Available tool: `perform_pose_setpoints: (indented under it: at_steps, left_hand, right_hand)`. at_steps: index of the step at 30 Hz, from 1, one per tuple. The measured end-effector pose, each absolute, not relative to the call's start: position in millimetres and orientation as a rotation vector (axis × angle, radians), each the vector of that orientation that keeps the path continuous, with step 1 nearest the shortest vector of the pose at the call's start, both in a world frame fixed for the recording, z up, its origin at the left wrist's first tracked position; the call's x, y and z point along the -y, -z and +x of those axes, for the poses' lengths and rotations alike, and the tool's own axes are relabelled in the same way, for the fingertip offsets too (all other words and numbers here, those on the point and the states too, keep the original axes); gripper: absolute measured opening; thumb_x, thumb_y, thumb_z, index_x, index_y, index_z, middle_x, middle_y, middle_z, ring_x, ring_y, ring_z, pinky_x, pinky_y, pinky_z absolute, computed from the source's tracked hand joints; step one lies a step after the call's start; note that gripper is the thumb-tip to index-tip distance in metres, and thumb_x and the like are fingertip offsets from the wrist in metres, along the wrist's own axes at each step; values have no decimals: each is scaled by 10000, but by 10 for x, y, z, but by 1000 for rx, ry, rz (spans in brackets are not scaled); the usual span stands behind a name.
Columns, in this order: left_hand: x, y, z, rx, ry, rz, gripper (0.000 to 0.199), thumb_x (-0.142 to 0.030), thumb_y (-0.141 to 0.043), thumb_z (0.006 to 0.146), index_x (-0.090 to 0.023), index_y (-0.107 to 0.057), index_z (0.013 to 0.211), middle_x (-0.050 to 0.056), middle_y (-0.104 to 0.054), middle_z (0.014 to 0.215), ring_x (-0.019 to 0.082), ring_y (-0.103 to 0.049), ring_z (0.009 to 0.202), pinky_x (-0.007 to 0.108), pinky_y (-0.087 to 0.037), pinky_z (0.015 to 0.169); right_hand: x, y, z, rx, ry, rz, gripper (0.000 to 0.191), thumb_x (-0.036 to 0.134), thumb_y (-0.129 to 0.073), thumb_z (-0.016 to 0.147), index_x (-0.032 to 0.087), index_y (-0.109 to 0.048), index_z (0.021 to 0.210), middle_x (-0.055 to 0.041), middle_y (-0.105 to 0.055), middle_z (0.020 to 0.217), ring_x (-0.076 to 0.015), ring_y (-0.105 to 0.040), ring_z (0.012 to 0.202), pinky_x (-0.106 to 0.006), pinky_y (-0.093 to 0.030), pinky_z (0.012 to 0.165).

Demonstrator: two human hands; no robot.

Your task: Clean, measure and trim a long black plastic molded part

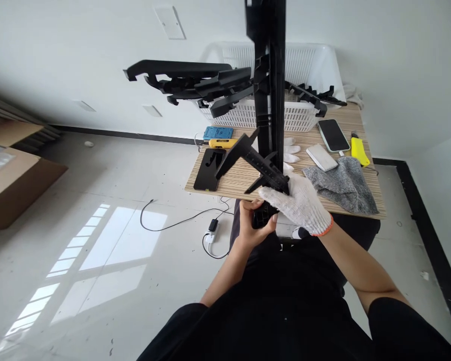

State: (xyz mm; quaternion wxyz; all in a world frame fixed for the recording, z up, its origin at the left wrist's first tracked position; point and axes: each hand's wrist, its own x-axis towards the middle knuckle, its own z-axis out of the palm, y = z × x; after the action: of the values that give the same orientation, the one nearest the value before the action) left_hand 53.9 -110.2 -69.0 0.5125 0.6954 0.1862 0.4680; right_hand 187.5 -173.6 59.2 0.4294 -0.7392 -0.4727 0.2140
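A long black plastic part stands upright in front of me, its upper end leaving the top of the view. My bare left hand grips its lower end between thumb and fingers, close to my lap. On my right hand is a white knitted glove with an orange cuff. Its fingers are closed around a black caliper, whose jaws are spread and point up and to the left, beside the long part. The glove hides the caliper's far end.
Behind is a white basket with black plastic parts jutting left. The wooden table bears a black phone, yellow tool, white phone, grey cloth and yellow-handled cutter. Cables lie on the floor.
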Motion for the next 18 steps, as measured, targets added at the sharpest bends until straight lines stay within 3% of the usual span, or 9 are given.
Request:
perform_pose_setpoints:
  at_steps: [2, 6, 9, 14, 18]
  left_hand:
    - [1086, 621, 516, -388, -1109, 1739, 428, -390, -788, 837, -267, -482, 1109, 21, -596, 1007, 176, -671, 907, 342, -557, 810]
    - [1044, 469, 506, -336, -947, 1820, 595, -311, -736, 888, -301, -409, 1385, 87, -612, 1254, 237, -662, 1140, 414, -541, 983]
    - [1082, 355, 527, -248, -835, 1819, 661, -288, -705, 916, -298, -352, 1475, 114, -626, 1309, 271, -634, 1223, 451, -523, 1048]
    - [1138, 291, 540, -100, -725, 1542, 663, -320, -614, 988, -366, -261, 1547, 113, -647, 1268, 228, -750, 931, 413, -650, 826]
    - [1030, 344, 493, -145, -720, 1489, 648, -318, -620, 991, -385, -282, 1539, 98, -661, 1247, 205, -752, 915, 438, -641, 902]
  right_hand:
    - [1790, -617, 1884, 1095, -464, -1829, 305, 535, -631, 874, 244, -679, 953, -15, -727, 881, -203, -677, 809, -315, -520, 706]
    - [1885, -597, 1918, 1046, -461, -1768, 302, 508, -651, 866, 229, -658, 983, -26, -727, 927, -209, -679, 843, -319, -530, 728]
    - [1929, -579, 1902, 1096, -490, -1788, 280, 494, -630, 896, 241, -669, 1008, -20, -724, 910, -205, -688, 824, -316, -534, 722]
    - [2068, -513, 1977, 1057, -175, -1904, 385, 538, -550, 954, 280, -660, 1218, -57, -721, 1042, -231, -697, 911, -362, -550, 800]
    - [2236, -343, 2292, 706, 196, -2131, 490, 495, -367, 1029, 214, -597, 1358, -128, -723, 1072, -266, -703, 937, -419, -546, 847]
